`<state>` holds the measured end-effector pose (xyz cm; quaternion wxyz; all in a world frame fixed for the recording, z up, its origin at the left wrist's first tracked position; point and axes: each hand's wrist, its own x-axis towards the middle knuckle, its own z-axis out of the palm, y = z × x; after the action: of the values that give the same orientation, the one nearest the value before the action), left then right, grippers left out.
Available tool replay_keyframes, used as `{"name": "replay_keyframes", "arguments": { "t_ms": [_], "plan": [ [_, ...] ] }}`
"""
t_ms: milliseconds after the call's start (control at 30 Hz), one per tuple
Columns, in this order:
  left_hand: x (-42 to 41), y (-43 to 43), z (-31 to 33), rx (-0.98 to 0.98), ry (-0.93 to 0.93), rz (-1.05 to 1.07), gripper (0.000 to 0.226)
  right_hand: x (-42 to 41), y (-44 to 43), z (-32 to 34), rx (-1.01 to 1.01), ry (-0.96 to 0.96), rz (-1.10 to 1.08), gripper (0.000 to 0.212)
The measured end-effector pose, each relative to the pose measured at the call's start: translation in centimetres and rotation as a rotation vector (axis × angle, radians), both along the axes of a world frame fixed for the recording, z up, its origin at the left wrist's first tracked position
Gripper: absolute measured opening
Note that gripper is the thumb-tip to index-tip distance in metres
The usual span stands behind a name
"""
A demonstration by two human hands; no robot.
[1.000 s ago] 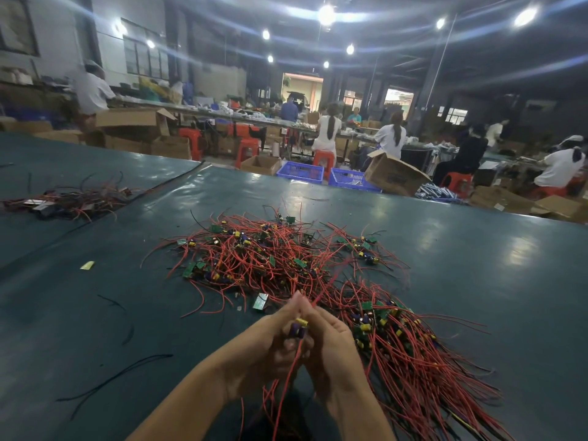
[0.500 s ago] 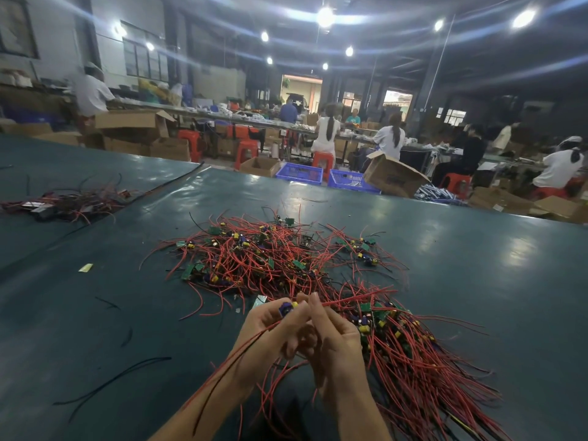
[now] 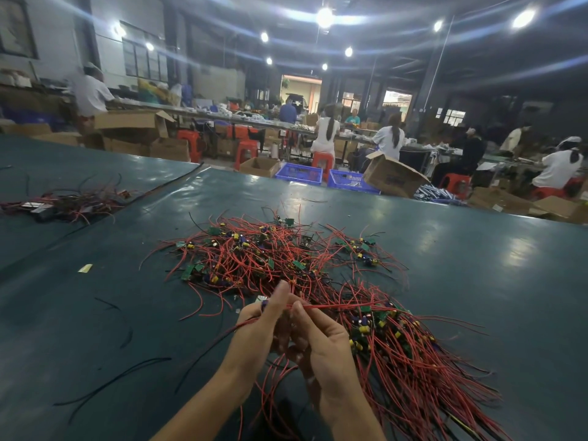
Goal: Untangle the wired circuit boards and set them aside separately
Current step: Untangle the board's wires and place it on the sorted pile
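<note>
A tangled heap of small green circuit boards with red wires (image 3: 264,259) lies on the dark green table (image 3: 477,281) ahead of me. A second bundle of boards with long red wires (image 3: 410,351) fans out to the right. My left hand (image 3: 257,332) pinches a small board with a purple part (image 3: 264,303) at its fingertips, its wires trailing down to the left. My right hand (image 3: 318,338) sits beside it and pinches a red wire (image 3: 331,306) that runs right into the bundle.
A separate pile of dark wired parts (image 3: 60,203) lies at the far left. Loose black wires (image 3: 114,377) and a yellow scrap (image 3: 85,268) dot the near left. Beyond the table's far edge stand cardboard boxes (image 3: 393,179), blue crates (image 3: 299,171) and seated workers.
My hands have drawn slightly apart. The board moved from between both hands into the left fingertips, and a red wire now stretches from the right hand toward the right bundle.
</note>
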<state>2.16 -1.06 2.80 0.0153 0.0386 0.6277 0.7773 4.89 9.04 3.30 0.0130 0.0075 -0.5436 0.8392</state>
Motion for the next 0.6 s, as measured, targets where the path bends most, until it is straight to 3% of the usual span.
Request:
{"name": "replay_keyframes", "arguments": {
  "t_ms": [67,200,367,600],
  "plan": [
    [0.4,0.2,0.4,0.041,0.116,0.006,0.059,0.0,0.0,0.0,-0.026,0.008,0.027,0.029],
    [0.8,0.3,0.7,0.078,0.194,0.108,0.03,-0.1,0.2,-0.1,-0.055,-0.028,0.093,0.028],
    [1.4,0.3,1.2,-0.068,0.291,0.103,0.043,-0.8,1.5,0.1,-0.16,-0.121,0.078,0.027],
    [1.8,0.5,1.2,-0.081,0.284,0.016,0.047,-1.2,4.5,0.5,-0.328,-0.202,-0.113,0.025]
  ]
}}
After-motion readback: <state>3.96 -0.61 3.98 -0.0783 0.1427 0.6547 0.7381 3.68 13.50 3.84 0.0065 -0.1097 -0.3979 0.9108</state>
